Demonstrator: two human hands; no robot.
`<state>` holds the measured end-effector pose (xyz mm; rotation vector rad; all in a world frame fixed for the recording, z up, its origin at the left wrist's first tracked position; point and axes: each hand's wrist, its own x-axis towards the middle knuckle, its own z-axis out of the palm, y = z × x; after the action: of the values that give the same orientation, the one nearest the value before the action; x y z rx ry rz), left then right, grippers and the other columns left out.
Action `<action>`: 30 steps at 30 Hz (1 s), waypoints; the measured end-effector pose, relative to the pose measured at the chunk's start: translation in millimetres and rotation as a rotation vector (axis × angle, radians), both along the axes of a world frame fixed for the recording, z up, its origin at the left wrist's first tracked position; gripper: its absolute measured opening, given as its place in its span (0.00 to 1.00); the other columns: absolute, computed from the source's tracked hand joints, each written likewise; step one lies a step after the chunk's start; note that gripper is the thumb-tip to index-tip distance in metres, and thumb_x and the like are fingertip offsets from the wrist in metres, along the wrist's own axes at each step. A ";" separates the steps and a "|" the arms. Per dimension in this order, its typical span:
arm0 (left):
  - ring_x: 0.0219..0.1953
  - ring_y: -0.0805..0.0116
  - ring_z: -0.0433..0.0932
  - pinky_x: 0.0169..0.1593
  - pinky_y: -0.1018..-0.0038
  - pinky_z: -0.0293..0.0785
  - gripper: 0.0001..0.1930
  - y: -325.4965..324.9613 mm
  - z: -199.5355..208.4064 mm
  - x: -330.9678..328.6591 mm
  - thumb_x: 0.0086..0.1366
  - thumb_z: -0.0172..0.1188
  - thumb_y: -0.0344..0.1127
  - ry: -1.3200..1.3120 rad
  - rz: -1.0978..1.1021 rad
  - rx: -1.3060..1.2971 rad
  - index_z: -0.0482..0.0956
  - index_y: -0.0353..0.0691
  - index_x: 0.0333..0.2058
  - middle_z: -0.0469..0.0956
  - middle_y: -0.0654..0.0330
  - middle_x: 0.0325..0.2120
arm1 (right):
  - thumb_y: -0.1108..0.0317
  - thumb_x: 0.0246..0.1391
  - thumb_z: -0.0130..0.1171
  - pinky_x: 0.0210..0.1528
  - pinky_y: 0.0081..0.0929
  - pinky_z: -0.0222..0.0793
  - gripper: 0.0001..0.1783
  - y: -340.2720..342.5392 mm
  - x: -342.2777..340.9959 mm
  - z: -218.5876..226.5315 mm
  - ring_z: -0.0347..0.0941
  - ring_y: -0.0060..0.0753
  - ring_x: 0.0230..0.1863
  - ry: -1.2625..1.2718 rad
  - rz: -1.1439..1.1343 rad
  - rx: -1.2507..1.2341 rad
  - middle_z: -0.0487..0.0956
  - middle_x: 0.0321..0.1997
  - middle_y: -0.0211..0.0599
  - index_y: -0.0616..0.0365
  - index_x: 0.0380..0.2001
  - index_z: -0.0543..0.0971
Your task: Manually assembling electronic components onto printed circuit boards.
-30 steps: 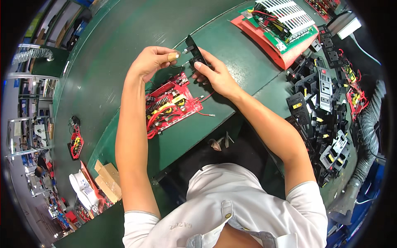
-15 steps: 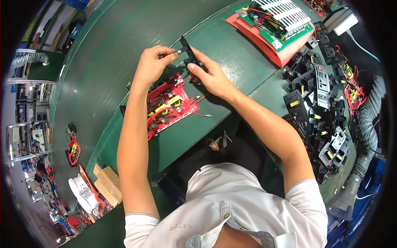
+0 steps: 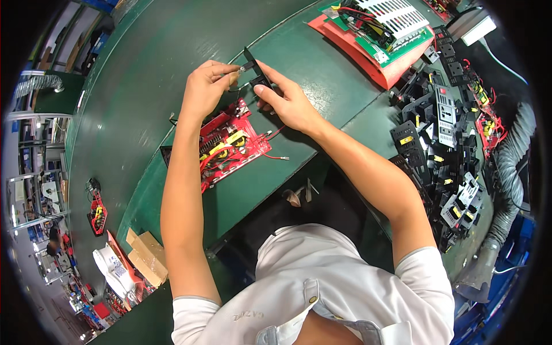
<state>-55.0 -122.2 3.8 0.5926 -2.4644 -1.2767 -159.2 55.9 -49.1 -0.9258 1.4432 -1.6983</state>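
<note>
My right hand [image 3: 289, 104] grips a thin black plastic panel [image 3: 251, 60], thumb on the near side and fingers behind it. The panel stands tilted above the bench, with blocky parts on its left face. Against that face my left hand [image 3: 202, 91] is closed in a pinch on what looks like a small wire end, mostly hidden by the fingertips. A dark wire [image 3: 239, 88] curves below them. Under both hands lies a red circuit board [image 3: 238, 150] with yellow-wrapped coils and red leads, partly covered by my left forearm. One lead [image 3: 279, 157] ends in a bare metal terminal.
Black and grey socket panels [image 3: 445, 118] are heaped at the right, beside a grey flexible duct [image 3: 512, 167]. A green board with a white slotted cover [image 3: 397, 23] rests on red sheeting at the far right. Left are a small red board [image 3: 98, 214], a white spool [image 3: 110, 264] and cardboard [image 3: 146, 256].
Both hands have shifted slightly left and up in the picture along with the black panel. The whole scene moves slightly left too. My grips look the same.
</note>
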 end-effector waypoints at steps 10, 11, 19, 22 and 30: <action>0.33 0.80 0.75 0.39 0.81 0.71 0.12 1.2 15.5 0.9 0.60 0.67 0.29 -0.109 0.103 0.226 0.84 0.33 0.42 0.82 0.65 0.31 | 0.60 0.63 0.56 0.38 0.24 0.73 0.35 -5.1 4.0 -4.7 0.75 0.22 0.32 -0.065 -0.032 -0.087 0.77 0.34 0.32 0.58 0.70 0.61; 0.33 0.80 0.75 0.39 0.81 0.71 0.12 1.3 16.2 0.2 0.60 0.67 0.29 -0.110 0.103 0.229 0.84 0.33 0.42 0.82 0.65 0.31 | 0.61 0.64 0.56 0.38 0.23 0.73 0.35 -4.0 3.8 -4.2 0.75 0.22 0.32 -0.083 -0.028 -0.078 0.76 0.34 0.32 0.57 0.70 0.61; 0.32 0.80 0.75 0.38 0.80 0.71 0.12 3.6 14.3 0.2 0.59 0.67 0.29 -0.102 0.110 0.197 0.84 0.32 0.42 0.82 0.64 0.31 | 0.62 0.63 0.57 0.37 0.24 0.73 0.34 -3.0 3.8 -2.8 0.75 0.22 0.32 -0.063 -0.024 -0.096 0.75 0.34 0.32 0.57 0.70 0.62; 0.30 0.80 0.74 0.36 0.80 0.70 0.12 3.8 15.5 -0.8 0.59 0.68 0.29 -0.135 0.132 0.140 0.84 0.32 0.41 0.81 0.65 0.30 | 0.62 0.63 0.57 0.37 0.24 0.73 0.34 -3.5 4.0 -3.5 0.76 0.22 0.32 -0.068 -0.028 -0.098 0.75 0.34 0.32 0.57 0.70 0.62; 0.29 0.81 0.73 0.33 0.81 0.68 0.12 5.1 13.3 -0.4 0.59 0.68 0.30 -0.102 0.130 0.120 0.84 0.32 0.41 0.81 0.66 0.29 | 0.62 0.63 0.58 0.38 0.23 0.73 0.34 -4.0 3.1 -3.3 0.76 0.22 0.32 -0.058 -0.017 -0.104 0.76 0.36 0.32 0.57 0.70 0.63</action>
<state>-55.5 -117.2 17.0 0.8541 -2.3963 -1.3806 -156.2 51.8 -52.4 -0.9137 1.3388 -1.8125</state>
